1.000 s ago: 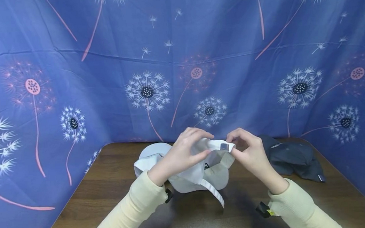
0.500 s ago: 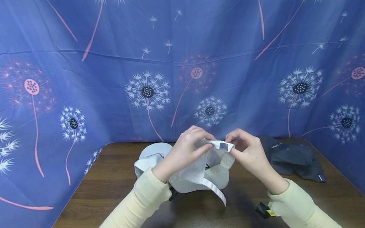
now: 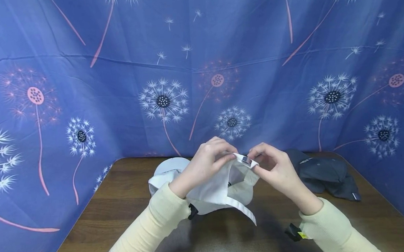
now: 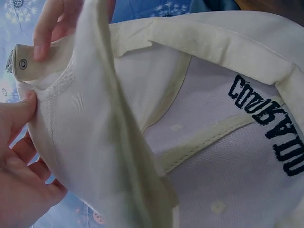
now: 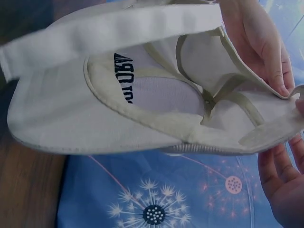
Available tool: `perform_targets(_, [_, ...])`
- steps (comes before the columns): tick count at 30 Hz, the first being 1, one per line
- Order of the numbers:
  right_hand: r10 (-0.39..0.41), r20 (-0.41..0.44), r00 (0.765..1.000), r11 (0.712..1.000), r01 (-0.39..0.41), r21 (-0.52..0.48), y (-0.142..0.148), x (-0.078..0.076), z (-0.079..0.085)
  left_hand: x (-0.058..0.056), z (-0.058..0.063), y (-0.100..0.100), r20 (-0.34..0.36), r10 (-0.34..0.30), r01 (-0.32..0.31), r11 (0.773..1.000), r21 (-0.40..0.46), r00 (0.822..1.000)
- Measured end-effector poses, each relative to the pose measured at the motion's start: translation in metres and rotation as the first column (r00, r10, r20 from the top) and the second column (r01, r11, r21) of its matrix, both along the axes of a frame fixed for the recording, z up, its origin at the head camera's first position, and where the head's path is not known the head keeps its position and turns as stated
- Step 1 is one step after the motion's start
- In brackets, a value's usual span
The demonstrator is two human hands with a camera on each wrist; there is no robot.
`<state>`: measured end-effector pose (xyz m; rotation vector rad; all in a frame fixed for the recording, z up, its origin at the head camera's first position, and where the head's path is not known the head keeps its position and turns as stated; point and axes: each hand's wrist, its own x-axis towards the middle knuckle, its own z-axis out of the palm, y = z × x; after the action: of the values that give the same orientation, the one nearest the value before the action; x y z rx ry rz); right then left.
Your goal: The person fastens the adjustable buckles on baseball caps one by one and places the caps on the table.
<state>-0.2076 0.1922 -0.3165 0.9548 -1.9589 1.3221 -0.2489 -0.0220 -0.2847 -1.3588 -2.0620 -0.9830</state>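
A white baseball cap [image 3: 211, 189] is held up over the table, its hollow inside facing me. My left hand [image 3: 206, 164] pinches its back edge between thumb and fingers. On the other side of a small metal buckle [image 3: 247, 160], my right hand [image 3: 275, 166] grips the short buckle end. The cap's loose strap [image 3: 243, 209] hangs free, its tip outside both hands; the right wrist view shows this strap [image 5: 114, 35] across the cap opening. Dark lettering [image 4: 270, 123] marks the inside in the left wrist view, where a small round stud [image 4: 23, 64] shows near the buckle.
Behind my left hand another white cap [image 3: 171, 165] lies on the brown wooden table [image 3: 99, 213]. Dark grey caps [image 3: 324, 170] lie piled at the right. A blue dandelion-print cloth [image 3: 193, 103] hangs behind and beside the table.
My left hand has shifted slightly right and up along the cap's edge. The buckle has tilted downward to the right, and the hanging strap tip has swung a little right.
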Motion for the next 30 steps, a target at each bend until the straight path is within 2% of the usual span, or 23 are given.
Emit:
perform_targets(6, [0.14,-0.051,0.989,0.989,-0.142,-0.038,0.004,0.0,0.001,-0.001,0.003,0.0,0.062,0.005,-0.004,1.0,-0.011,0.998])
perform_targets(13, [0.229,-0.078,0.97,0.972,-0.232,-0.038,0.006,0.0,0.007,0.0,0.006,0.001,0.093,0.015,-0.012,1.0,-0.028,0.996])
perform_targets(17, [0.227,-0.08,0.971,0.973,-0.23,-0.033,0.006,-0.001,0.01,0.0,0.006,0.001,0.1,0.018,-0.015,0.999,-0.036,0.995])
perform_targets(20, [0.199,-0.077,0.977,0.98,-0.2,-0.009,0.005,0.001,0.012,0.0,0.006,0.002,0.108,0.023,-0.019,0.999,-0.041,0.994])
perform_targets(25, [0.147,-0.087,0.985,0.989,-0.144,0.041,-0.004,0.014,0.027,0.0,0.006,0.005,0.111,0.022,-0.017,0.999,-0.046,0.994])
perform_targets(27, [0.153,-0.1,0.983,0.988,-0.148,0.053,-0.007,0.018,0.031,0.001,0.006,0.005,0.111,0.023,-0.017,0.999,-0.048,0.994])
perform_targets(30, [0.174,-0.155,0.972,0.983,-0.164,0.077,-0.007,0.014,0.03,0.002,0.007,0.006,0.112,0.028,-0.022,0.998,-0.06,0.993])
